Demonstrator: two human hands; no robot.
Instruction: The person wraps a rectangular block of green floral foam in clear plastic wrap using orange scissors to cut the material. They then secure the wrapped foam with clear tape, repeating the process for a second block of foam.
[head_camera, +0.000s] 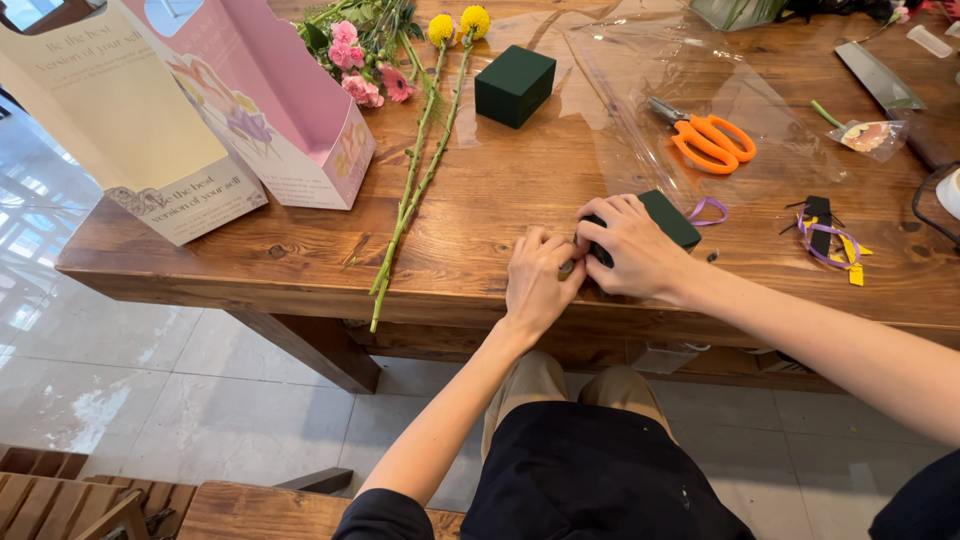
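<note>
Wooden table (300, 260) over pale floor tiles, seated person at the near edge, dark apron over tan trousers.

Nearest: both hands meet at the table's front edge. Left hand (538, 285) lies fingers curled, tips pressed at the near corner of a dark green foam block (668, 218); something small and dull sits between thumb and fingers, too small to identify. Right hand (632, 245) wraps over the same block's near end, fingers closed down on it, likely pinning it so it doesn't slide while the left hand works the corner. Block lies flat, close to the edge, within easy reach of both.

Just right of the block: a purple ribbon loop (709, 210), then a small clutter of black, purple and yellow scraps (828, 240).

Middle: orange-handled scissors (708, 140) lying on a clear cellophane sheet (640, 90), parked out of the work zone but reachable. Two long stems with yellow ball flowers (420, 170) run from the far side to overhang the front edge.

Far: a second, thicker green foam cube (514, 85), a bunch of pink flowers (365, 60), and two upright card flower carriers, pink (290, 110) and cream (120, 130), at the left end.
</note>
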